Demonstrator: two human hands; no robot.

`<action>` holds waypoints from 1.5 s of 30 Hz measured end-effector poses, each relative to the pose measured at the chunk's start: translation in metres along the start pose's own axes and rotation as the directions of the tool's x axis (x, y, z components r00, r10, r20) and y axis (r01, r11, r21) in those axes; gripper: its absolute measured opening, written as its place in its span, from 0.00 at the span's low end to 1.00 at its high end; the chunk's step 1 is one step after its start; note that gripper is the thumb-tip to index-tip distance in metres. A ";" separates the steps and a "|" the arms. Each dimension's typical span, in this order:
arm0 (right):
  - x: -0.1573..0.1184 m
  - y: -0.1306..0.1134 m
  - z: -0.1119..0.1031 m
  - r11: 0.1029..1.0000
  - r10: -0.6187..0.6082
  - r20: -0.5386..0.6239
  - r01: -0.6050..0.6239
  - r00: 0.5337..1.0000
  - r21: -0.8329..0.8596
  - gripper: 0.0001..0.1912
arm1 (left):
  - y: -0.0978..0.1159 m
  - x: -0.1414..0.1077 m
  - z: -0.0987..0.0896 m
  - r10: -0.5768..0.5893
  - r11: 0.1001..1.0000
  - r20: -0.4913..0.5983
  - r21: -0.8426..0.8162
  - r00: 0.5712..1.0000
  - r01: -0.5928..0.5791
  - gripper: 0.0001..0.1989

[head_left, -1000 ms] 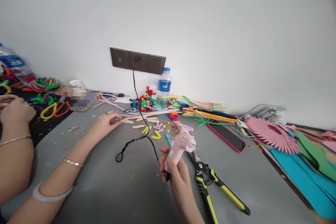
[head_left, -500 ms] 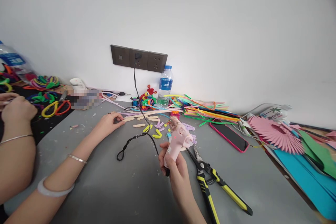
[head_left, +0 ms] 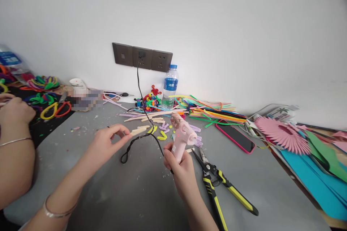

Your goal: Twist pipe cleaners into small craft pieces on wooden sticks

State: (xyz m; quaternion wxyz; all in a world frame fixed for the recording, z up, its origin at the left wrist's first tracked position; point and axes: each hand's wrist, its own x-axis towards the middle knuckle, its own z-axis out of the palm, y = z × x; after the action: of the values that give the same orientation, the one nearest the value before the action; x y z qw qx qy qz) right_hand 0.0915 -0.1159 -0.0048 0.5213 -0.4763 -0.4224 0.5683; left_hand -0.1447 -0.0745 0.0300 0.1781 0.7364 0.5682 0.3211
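My left hand [head_left: 112,140] pinches the end of a cream fuzzy piece [head_left: 137,131] between thumb and fingertips, just above the grey table. My right hand [head_left: 180,164] is wrapped round the handle of a pale pink glue gun [head_left: 183,136], its stained nozzle pointing up and to the left. A black cord [head_left: 138,79] runs from the wall socket down towards the gun. Short yellow pieces [head_left: 162,136], purple pieces [head_left: 195,128] and other cream pieces [head_left: 157,120] lie on the table around the gun.
Yellow-handled shears [head_left: 214,177] lie at my right wrist. Behind stand a water bottle [head_left: 170,86] and a pile of coloured stems [head_left: 217,112]. A phone [head_left: 235,137] and pink folded paper [head_left: 282,134] are on the right. Another person's hand [head_left: 17,113] is at the left edge.
My left hand has come nearer, towards the glue gun, with the cream piece lifted off the table. The gun in my right hand is turned more upright.
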 end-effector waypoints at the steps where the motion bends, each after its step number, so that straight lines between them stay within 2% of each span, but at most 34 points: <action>1: 0.003 -0.001 0.001 1.000 0.001 0.010 -0.001 1.000 -0.004 0.18 | 0.010 -0.004 0.001 0.029 0.999 0.012 -0.015 1.000 -0.029 0.11; 5: 0.013 -0.001 0.009 0.996 0.019 0.042 -0.023 0.999 0.082 0.22 | 0.039 -0.011 0.010 0.131 0.991 0.060 -0.032 0.990 -0.129 0.08; 9: 0.020 0.001 0.015 0.983 0.062 0.058 -0.071 0.996 0.167 0.23 | 0.053 -0.009 0.018 0.296 0.955 -0.012 0.015 0.955 -0.296 0.07; 12: 0.022 -0.003 0.017 0.973 0.055 0.069 -0.069 0.996 0.218 0.22 | 0.057 -0.006 0.019 0.362 0.931 -0.045 0.056 0.931 -0.360 0.07; 21: 0.020 -0.021 0.016 0.959 0.081 0.090 -0.102 0.993 0.264 0.17 | 0.055 -0.004 0.017 0.416 0.908 -0.044 0.086 0.908 -0.411 0.06; 29: 0.018 -0.024 0.014 0.975 0.093 0.063 -0.104 0.994 0.194 0.16 | 0.055 -0.004 0.016 0.431 0.900 -0.024 0.083 0.902 -0.428 0.07; 33: 0.016 -0.028 0.015 0.973 0.101 0.089 -0.117 0.991 0.200 0.15 | 0.057 -0.005 0.014 0.431 0.901 -0.032 0.061 0.902 -0.429 0.07; 38: 0.012 -0.031 0.015 0.968 0.100 0.099 -0.120 0.990 0.219 0.16 | 0.057 -0.006 0.013 0.473 0.881 -0.036 0.041 0.880 -0.472 0.05; 45: 0.009 -0.031 0.016 0.986 0.080 0.069 -0.089 0.994 0.142 0.15 | 0.054 -0.009 0.011 0.513 0.858 -0.049 0.041 0.857 -0.512 0.04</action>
State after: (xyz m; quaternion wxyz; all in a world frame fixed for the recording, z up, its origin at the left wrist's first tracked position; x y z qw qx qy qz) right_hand 0.0818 -0.1039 0.0273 0.5164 -0.4365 -0.3757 0.6337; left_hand -0.0991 -0.0975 0.0537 0.0599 0.8536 0.3611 0.3706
